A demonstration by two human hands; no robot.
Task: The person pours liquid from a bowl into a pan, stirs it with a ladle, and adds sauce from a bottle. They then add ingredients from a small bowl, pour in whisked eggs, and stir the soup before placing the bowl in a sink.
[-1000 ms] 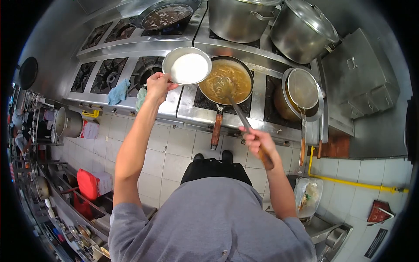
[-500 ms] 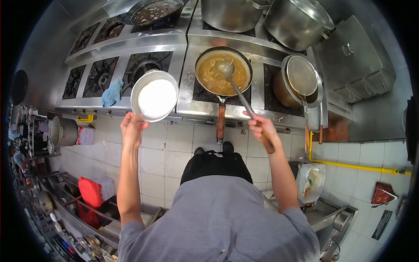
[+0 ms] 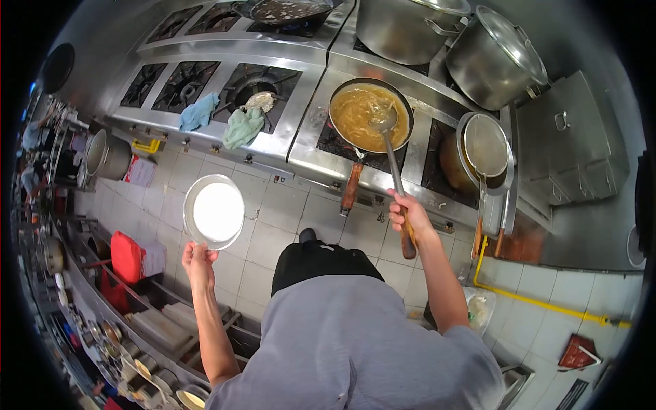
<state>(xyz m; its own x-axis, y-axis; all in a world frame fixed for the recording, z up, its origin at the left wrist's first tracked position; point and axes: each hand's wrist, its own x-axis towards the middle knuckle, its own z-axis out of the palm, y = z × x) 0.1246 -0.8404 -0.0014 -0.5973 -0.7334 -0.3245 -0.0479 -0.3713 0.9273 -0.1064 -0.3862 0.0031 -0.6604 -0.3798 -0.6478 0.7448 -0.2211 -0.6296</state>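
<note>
My left hand (image 3: pixel 198 262) grips the rim of a round metal bowl (image 3: pixel 214 212) filled with white liquid, held out over the tiled floor, away from the stove. My right hand (image 3: pixel 406 215) is closed on the wooden grip of a long metal ladle (image 3: pixel 391 147). The ladle's cup rests in a wooden-handled frying pan (image 3: pixel 370 116) of brown-yellow sauce with strips in it. The pan sits on a front burner of the steel stove (image 3: pixel 301 154).
A blue cloth (image 3: pixel 199 113) and a green cloth (image 3: pixel 244 126) lie on the stove's front edge. A pot with a mesh strainer (image 3: pixel 484 147) stands right of the pan; two big lidded pots (image 3: pixel 495 58) behind. Low shelves with containers (image 3: pixel 126 256) run on the left.
My left hand has carried the bowl from beside the pan down and left, off the stove and over the floor. The ladle stays in the pan. My view has turned left.
</note>
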